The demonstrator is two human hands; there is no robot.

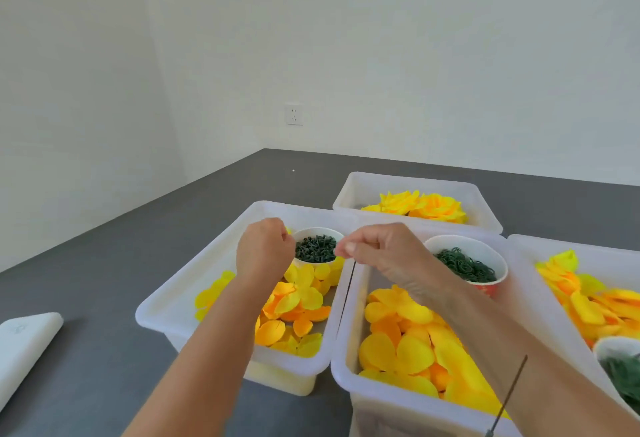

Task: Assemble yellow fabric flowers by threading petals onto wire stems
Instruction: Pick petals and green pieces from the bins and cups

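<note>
Left hand [265, 249] fisted, knuckles up; right hand [377, 251] pinching — both forearms outstretched.

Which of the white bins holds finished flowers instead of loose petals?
The far bin, behind the others: it holds whole yellow flowers, while the nearer bins hold loose petals.

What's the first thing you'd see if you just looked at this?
Bright yellow petals heaped in white plastic tubs on a grey table. Above the tubs, the left hand and right hand are raised close together over a paper cup of small dark green pieces. In the far tub lie finished yellow flowers.
</note>
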